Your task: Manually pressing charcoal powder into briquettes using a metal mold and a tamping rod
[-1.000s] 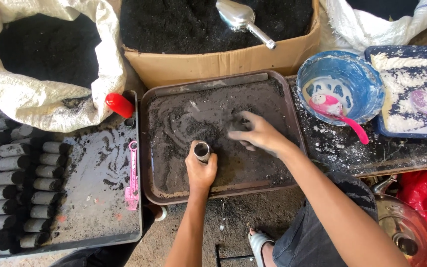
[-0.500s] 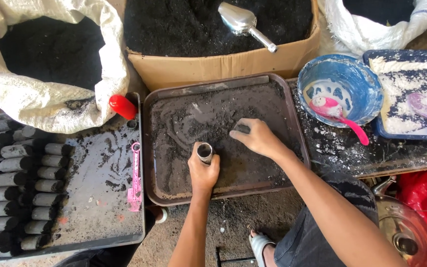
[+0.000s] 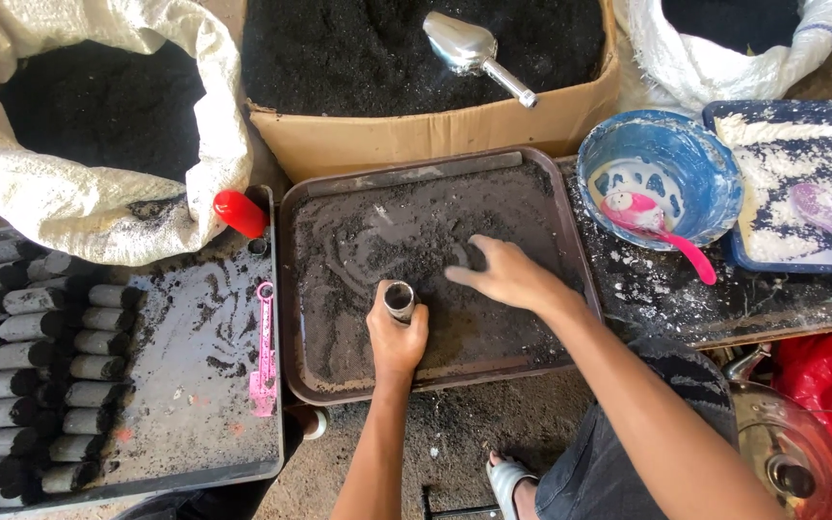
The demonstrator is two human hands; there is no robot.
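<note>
My left hand grips a short metal tube standing upright on a brown tray covered with dark powder. My right hand lies flat on the powder just right of the tube, fingers spread and pointing left, raking the black material. Both forearms reach in from the bottom of the view.
A cardboard box of black powder with a metal scoop sits behind the tray. White sacks flank it. Left is a dark tray with rows of black cylinders, a pink tool, and a red cap. Right: blue bowl, blue tray of white powder.
My right hand has slid left across the powder toward the tube. My left hand stays on the tube.
</note>
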